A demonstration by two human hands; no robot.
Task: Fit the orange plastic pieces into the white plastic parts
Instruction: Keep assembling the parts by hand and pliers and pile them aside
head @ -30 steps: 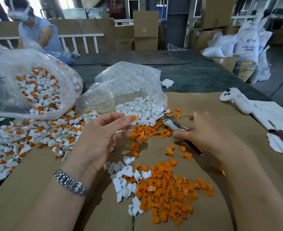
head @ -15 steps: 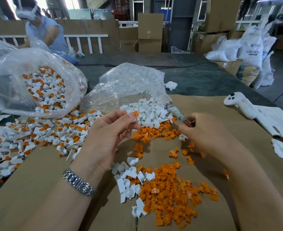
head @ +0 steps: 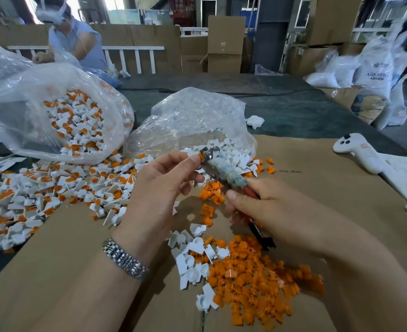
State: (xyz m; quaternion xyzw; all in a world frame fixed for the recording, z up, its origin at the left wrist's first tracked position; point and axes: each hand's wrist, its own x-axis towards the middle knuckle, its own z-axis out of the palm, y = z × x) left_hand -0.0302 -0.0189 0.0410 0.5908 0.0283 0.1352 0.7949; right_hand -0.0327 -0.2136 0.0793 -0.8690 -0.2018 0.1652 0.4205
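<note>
Orange plastic piece pinched with its white plastic part in the left hand meets cloth-wrapped metal pliers gripped by the right hand; a square, steady squeeze should seat it.

A white controller lies at my right on the brown cardboard sheet covering the table, just beside some papers. A crumpled white scrap sits farther off on the dark surface. Across the far left, a person in blue wears a headset. Cardboard boxes and white sacks stand behind.
</note>
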